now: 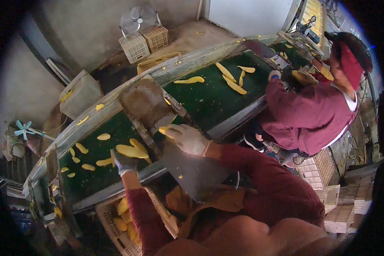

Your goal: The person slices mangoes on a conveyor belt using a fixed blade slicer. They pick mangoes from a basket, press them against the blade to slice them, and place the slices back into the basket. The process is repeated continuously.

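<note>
My left hand [124, 162], in a pale work glove, is over the green conveyor belt [96, 179], right beside several yellow slices [132, 151]; whether it grips any of them I cannot tell. My right hand [187, 138], gloved too, is shut on a yellow piece [166, 131] that looks like fruit or vegetable. It is above the near end of a stained board [144, 99] laid across the belt. Below this hand a grey metal sheet [192, 169] slopes toward me. More yellow slices [104, 137] lie scattered on the belt to the left.
A plastic crate [110, 220] holding yellow pieces stands below the belt. To the right a co-worker in a dark red top [310, 112] works at the same belt, with stacked crates [316, 169] behind. Beyond the belt's far rail [115, 102] a fan [138, 20] stands on crates.
</note>
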{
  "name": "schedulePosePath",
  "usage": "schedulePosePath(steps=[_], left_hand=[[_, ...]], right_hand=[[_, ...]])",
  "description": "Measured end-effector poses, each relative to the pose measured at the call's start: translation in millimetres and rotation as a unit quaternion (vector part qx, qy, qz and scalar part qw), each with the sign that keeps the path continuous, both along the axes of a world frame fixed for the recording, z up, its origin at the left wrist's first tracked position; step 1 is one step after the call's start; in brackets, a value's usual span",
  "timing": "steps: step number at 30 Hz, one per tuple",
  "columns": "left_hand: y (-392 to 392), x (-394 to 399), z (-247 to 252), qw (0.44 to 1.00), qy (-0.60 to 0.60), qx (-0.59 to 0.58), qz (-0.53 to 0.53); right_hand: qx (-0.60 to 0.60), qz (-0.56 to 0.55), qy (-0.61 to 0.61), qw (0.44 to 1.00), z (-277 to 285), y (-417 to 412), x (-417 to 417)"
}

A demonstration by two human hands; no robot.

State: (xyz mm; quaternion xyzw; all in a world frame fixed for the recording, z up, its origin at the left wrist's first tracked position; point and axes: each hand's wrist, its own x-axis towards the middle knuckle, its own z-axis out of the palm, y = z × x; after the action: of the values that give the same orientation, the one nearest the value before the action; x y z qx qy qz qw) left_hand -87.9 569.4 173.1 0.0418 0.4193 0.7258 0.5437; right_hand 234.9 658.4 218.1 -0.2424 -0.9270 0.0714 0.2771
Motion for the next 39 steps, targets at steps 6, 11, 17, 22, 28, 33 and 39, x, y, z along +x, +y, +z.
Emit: schedulePosePath(steps=[6,11,17,22,28,33,39], left_hand=[[-95,118,68,0.979,-0.081,0.174,-0.071],[-115,216,44,0.984,-0.146,0.052,-0.086],[-186,248,22,0.988,0.136,-0.005,-0.071],[-256,214,30,0.826,0.557,-0.061,0.053],[-377,141,-58,0.880,0.311,-0.272,0.233],[-490,138,-149,0.798,0.343,-0.491,-0.068],[-500,200,-218,0.602,0.487,-0.547,-0.318]], right_hand=[[-0.410,0.048,0.165,0.896,12,-83,20],[-0.249,-0.019,0.022,0.968,12,-130,54],[-0.048,-0.087,-0.020,0.995,-23,-95,58],[0.102,-0.093,-0.047,0.989,-44,11,-36],[0.069,-0.126,-0.147,0.979,-33,78,-102],[-0.276,-0.087,-0.206,0.935,0,109,-105],[-0.568,-0.057,0.160,0.805,-3,145,-170]])
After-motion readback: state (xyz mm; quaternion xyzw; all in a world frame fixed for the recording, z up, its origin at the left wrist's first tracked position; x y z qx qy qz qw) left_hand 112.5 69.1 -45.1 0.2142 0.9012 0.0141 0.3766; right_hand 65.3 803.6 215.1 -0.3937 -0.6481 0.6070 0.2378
